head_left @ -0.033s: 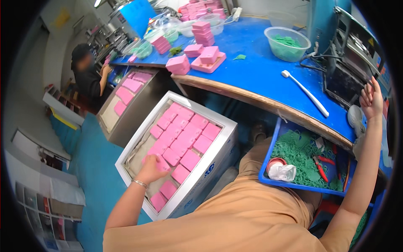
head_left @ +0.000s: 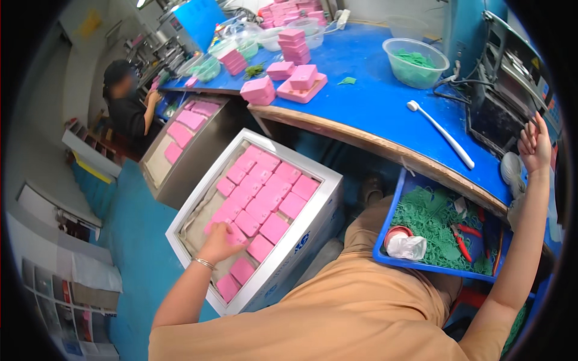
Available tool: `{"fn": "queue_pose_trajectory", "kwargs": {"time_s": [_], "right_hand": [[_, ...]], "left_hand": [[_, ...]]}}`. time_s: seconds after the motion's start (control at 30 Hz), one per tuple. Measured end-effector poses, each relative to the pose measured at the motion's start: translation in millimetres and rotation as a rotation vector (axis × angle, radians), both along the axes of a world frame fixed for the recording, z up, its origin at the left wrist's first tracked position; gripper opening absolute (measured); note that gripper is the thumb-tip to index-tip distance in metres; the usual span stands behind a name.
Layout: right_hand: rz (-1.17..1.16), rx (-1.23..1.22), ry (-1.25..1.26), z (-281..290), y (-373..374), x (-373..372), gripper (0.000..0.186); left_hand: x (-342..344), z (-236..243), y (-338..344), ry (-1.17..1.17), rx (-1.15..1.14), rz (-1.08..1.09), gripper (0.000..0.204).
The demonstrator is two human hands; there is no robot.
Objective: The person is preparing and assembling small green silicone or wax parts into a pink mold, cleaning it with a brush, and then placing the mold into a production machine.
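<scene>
My left hand (head_left: 219, 243), with a bracelet at its wrist, reaches into a white-rimmed box (head_left: 176, 236). Its thumb and fingers are closed on a pink block (head_left: 238, 234), partly hidden by the hand. Rows of similar pink blocks (head_left: 268, 197) lie around it in the box, over a pale lining. Far to the right, my right hand (head_left: 534, 147) is raised, fingers curled round the handle end of a black hinged machine (head_left: 490, 111). What exactly the fingers wrap is partly hidden.
On the blue table (head_left: 367, 114) are pink block stacks (head_left: 293, 47), a bowl of green pieces (head_left: 415, 63) and a white stick tool (head_left: 442, 135). A blue tray (head_left: 385, 234) holds green scraps and red-handled pliers (head_left: 460, 243). A co-worker (head_left: 126, 108) sits far left beside another block-filled box (head_left: 192, 159).
</scene>
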State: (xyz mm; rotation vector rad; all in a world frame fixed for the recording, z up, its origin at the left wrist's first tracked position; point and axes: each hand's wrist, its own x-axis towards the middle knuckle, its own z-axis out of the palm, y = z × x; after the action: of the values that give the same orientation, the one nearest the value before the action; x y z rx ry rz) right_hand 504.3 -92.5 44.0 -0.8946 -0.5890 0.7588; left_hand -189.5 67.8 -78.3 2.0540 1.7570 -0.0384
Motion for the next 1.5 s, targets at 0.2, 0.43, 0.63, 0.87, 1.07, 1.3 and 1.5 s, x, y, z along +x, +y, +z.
{"fn": "queue_pose_trajectory", "kwargs": {"time_s": [0.2,0.43,0.63,0.87,1.07,1.3,1.5], "right_hand": [[-0.042,-0.007,-0.015,9,-3,-10,0.047],[-0.133,-0.041,-0.056,13,-12,3,0.046],[-0.150,-0.019,-0.006,20,10,-40,0.042],[-0.147,-0.028,-0.002,25,-1,-58,0.047],[-0.146,-0.008,-0.016,28,0,-62,0.049],[-0.139,-0.019,-0.049,23,-4,-54,0.048],[-0.113,-0.035,-0.049,28,4,-56,0.048]], "left_hand": [[-24,-56,-21,-0.065,0.311,0.055,0.046],[-17,-4,26,-0.063,-0.233,-0.141,0.034],[32,-7,96,0.239,0.257,-0.408,0.033],[111,-59,184,0.156,0.386,-0.158,0.035],[105,-75,234,0.288,0.312,-0.006,0.053],[140,-45,208,0.092,0.199,0.081,0.063],[88,-69,238,0.087,0.244,-0.038,0.060]]}}
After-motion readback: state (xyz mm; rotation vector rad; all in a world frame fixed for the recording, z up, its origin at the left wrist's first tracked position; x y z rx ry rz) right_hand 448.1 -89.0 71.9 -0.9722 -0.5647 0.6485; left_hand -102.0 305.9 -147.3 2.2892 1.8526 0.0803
